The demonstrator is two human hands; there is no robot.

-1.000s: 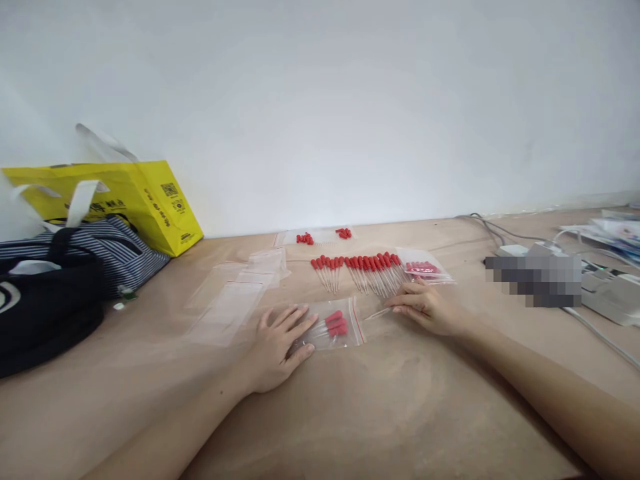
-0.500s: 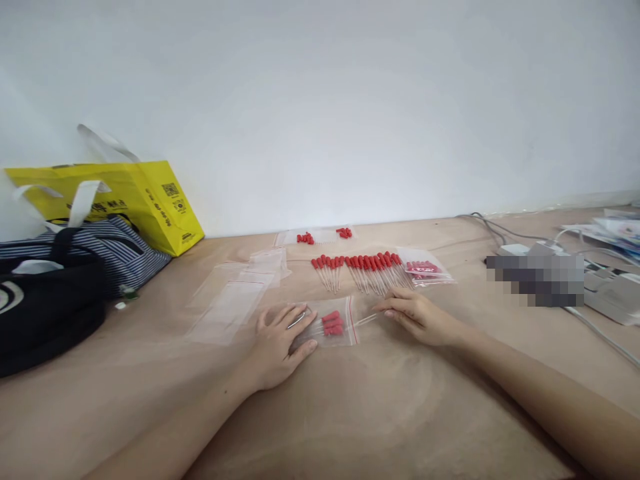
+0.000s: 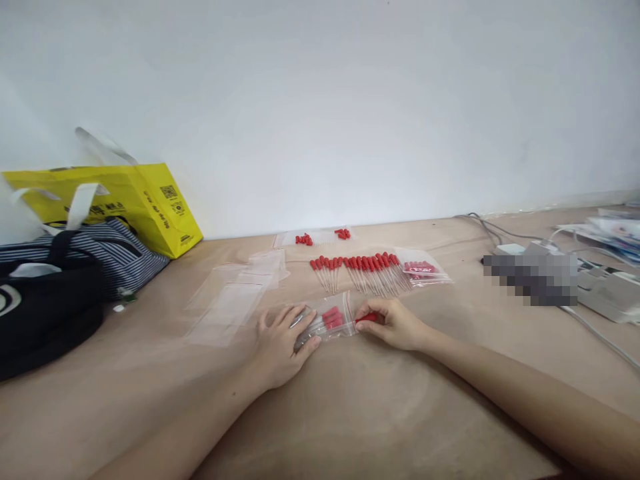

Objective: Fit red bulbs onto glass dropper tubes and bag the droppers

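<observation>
On the tabletop lies a clear zip bag [image 3: 345,328] with a red line along its mouth. Inside it are several glass droppers with red rubber bulbs [image 3: 332,317]. My left hand [image 3: 285,343] rests flat across the closed end of this bag, fingers spread. A silvery glint shows between those fingers; I cannot make out its source. At the bag's mouth my right hand [image 3: 395,323] pinches the red bulb of a dropper [image 3: 367,318]. Its glass tube points left into the bag, mostly hidden. Just behind lies a row of droppers [image 3: 373,265], bulbs pointing away from me.
Flat zip bags [image 3: 233,300] lie to the left. Behind are filled bags [image 3: 320,236], and another bag with red bulbs [image 3: 425,267] sits right of the row. A yellow bag [image 3: 170,213] and a black bag [image 3: 50,313] stand left; cables and power strips [image 3: 610,287] lie right.
My right hand has moved left to the bag's mouth. It now grips a dropper by its bulb, with the tube going into the bag. My left hand has stayed on the bag.
</observation>
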